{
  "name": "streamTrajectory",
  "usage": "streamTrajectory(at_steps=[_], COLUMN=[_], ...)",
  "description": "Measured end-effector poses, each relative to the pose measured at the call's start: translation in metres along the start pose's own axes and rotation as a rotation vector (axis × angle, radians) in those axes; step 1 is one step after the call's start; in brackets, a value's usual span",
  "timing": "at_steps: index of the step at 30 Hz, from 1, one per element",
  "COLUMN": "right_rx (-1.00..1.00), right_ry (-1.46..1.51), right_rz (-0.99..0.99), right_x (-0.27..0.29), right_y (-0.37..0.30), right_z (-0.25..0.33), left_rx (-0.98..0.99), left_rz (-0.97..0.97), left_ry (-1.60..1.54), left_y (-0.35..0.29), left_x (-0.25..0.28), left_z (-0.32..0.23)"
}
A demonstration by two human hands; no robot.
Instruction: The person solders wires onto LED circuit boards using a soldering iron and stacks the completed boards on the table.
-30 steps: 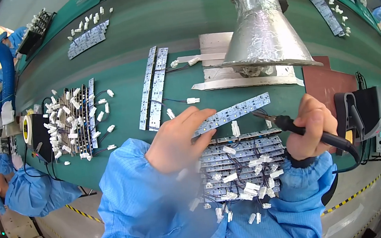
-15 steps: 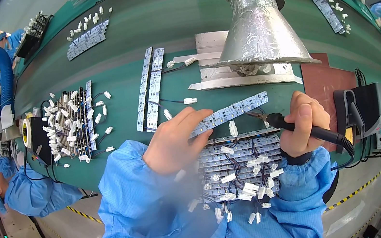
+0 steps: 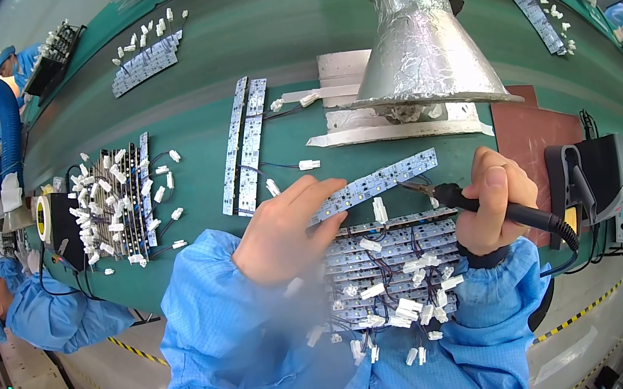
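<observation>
A narrow white LED circuit board [image 3: 385,182] is pinched by its left end in my left hand [image 3: 285,230], tilted up to the right. My right hand [image 3: 495,200] is wrapped round the black handle of a soldering iron [image 3: 526,218], whose tip reaches the wires near the board's right end. A white plug connector [image 3: 380,209] hangs below the board. Right beneath lies a stack of similar LED boards [image 3: 391,251], with dark wires and several white connectors. Whether the tip touches the board, I cannot tell.
A foil-covered fume hood [image 3: 428,59] stands behind the hands. Two LED strips [image 3: 248,148] lie left of it, and another pile of wired boards [image 3: 121,197] further left. A soldering station [image 3: 592,179] sits at the right beside a brown mat [image 3: 532,123]. Co-workers sit around.
Both hands, the board and the soldering iron hold nearly the same place. The view has shifted only slightly.
</observation>
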State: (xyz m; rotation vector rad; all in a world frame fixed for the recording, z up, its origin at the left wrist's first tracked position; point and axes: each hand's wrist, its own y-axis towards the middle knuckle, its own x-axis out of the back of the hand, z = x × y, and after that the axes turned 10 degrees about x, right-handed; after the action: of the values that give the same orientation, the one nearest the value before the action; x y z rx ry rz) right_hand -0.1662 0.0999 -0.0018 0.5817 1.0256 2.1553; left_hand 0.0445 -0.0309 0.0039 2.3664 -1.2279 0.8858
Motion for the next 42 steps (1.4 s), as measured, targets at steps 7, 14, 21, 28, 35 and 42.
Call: streamTrajectory(at_steps=[7, 14, 21, 28, 35, 42], right_rx=[-0.012, -0.061, -0.154, -0.162, -0.163, -0.166], right_ry=[-0.014, -0.212, -0.217, -0.206, -0.260, -0.231], right_rz=[-0.230, -0.350, -0.207, -0.156, -0.150, -0.152], right_x=[0.021, 0.027, 0.029, 0.030, 0.030, 0.030], right_y=[0.008, 0.011, 0.008, 0.008, 0.007, 0.006], right_z=[-0.007, -0.022, -0.022, -0.024, -0.025, -0.026], left_rx=[0.030, 0.030, 0.032, 0.016, 0.005, 0.023], left_rz=[0.020, 0.016, 0.009, 0.001, -0.010, -0.001], left_ry=[0.003, 0.010, 0.023, 0.021, 0.014, 0.029], left_y=[0.000, 0.000, 0.000, 0.000, 0.001, 0.000], left_x=[0.002, 0.003, 0.002, 0.002, 0.003, 0.003], left_z=[0.000, -0.002, 0.000, 0.000, 0.000, 0.001])
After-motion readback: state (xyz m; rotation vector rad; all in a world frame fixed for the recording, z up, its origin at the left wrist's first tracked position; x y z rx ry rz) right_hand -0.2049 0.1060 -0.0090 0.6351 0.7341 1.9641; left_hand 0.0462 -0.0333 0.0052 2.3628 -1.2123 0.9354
